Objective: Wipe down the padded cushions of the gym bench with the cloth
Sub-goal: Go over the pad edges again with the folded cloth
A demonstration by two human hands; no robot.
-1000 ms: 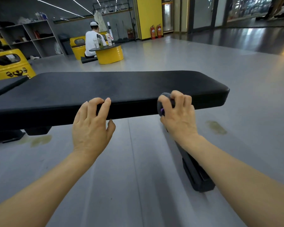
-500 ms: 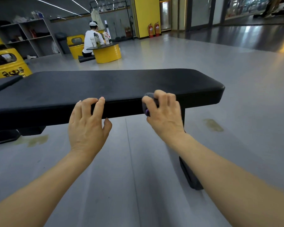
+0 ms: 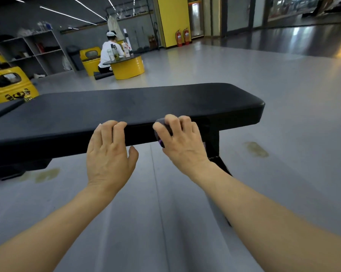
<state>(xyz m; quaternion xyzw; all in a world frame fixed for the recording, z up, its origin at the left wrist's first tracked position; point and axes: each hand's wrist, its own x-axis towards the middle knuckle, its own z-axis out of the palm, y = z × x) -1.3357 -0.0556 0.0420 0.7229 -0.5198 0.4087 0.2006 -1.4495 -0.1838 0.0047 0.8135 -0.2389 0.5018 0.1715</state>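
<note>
Right hand (image 3: 182, 142) balls dark cloth (image 3: 161, 132) against near edge of bench cushion (image 3: 146, 107). Left hand (image 3: 108, 152) beside it, fingers loose over same edge, bracing. Advice: keep pressure even, overlap strokes, then cover top.

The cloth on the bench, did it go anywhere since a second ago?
Yes. The right hand slid the cloth leftward along the near edge of the bench cushion, closer to the left hand. The left hand stayed resting on that edge, and the right hand kept its grip.
</note>
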